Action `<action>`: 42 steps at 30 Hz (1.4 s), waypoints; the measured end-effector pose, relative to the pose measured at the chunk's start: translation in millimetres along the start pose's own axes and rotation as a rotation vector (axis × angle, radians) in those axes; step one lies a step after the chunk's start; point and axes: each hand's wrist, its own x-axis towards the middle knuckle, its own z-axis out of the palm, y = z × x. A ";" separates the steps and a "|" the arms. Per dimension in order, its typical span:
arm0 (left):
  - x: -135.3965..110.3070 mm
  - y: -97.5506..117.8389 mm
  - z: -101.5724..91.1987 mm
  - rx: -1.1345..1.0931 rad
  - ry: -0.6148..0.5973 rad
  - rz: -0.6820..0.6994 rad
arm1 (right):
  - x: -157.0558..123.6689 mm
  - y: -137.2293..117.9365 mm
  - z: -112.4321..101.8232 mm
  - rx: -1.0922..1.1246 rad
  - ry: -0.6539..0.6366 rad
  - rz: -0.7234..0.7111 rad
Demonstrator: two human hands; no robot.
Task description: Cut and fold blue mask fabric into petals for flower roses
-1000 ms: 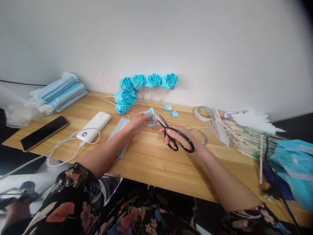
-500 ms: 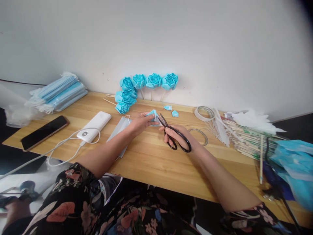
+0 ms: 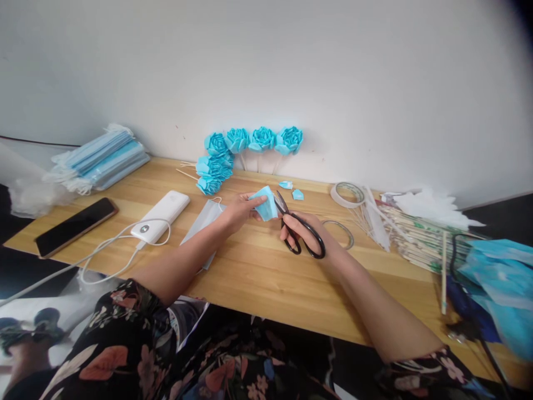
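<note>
Your left hand point(image 3: 238, 210) pinches the blue piece point(image 3: 265, 206) up off the bench point(image 3: 258, 278) — your right hand point(image 3: 302, 223) grips scissors point(image 3: 286, 213) at its 3 o'clock, blades against its edge.

A small craft corner at home or in a spare room: a wooden tabletop point(image 3: 258, 278) pushed against a bare white wall point(image 3: 333, 72). Finished blue paper flowers point(image 3: 250, 141), a stack of face masks point(image 3: 100, 158), tape rolls point(image 3: 347, 193) and a bundle of sticks point(image 3: 416, 236) crowd it. A phone point(image 3: 75, 225) and power bank point(image 3: 160, 215) lie alongside.
</note>
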 end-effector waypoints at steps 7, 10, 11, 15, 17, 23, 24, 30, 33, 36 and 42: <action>-0.2 1.3 -2.2 0.078 0.023 0.066 | 0.1 -0.3 -3.3 0.124 -0.054 0.038; 0.4 0.0 -3.7 0.099 0.029 0.083 | 0.0 1.1 -5.0 0.142 -0.087 0.039; 0.3 -0.3 -4.0 0.105 0.027 0.088 | -0.2 1.2 -5.4 0.149 -0.092 0.040; -1.5 0.5 -3.6 0.148 0.009 0.105 | -1.2 1.3 -5.9 0.174 -0.105 0.050; -2.7 1.3 -2.6 0.169 -0.012 0.111 | -1.4 2.1 -5.8 0.187 -0.102 0.055; -3.1 1.6 -1.6 0.139 -0.002 0.101 | -0.3 8.9 -7.7 0.253 -0.101 0.051; -2.6 1.2 -2.0 0.130 0.005 0.101 | -0.1 9.8 -8.3 0.261 -0.115 0.045; 1.2 -1.0 -4.3 0.085 0.042 0.094 | 0.3 10.2 -10.1 0.252 -0.142 0.024; 0.9 -0.6 -3.7 0.073 0.044 0.088 | 0.5 9.4 -10.0 0.232 -0.126 0.033; -1.2 1.3 -2.3 0.102 0.024 0.097 | 0.5 8.9 -9.5 0.244 -0.126 0.051; -5.9 6.9 2.1 0.152 -0.008 0.120 | 1.1 9.0 -8.7 0.257 -0.132 0.066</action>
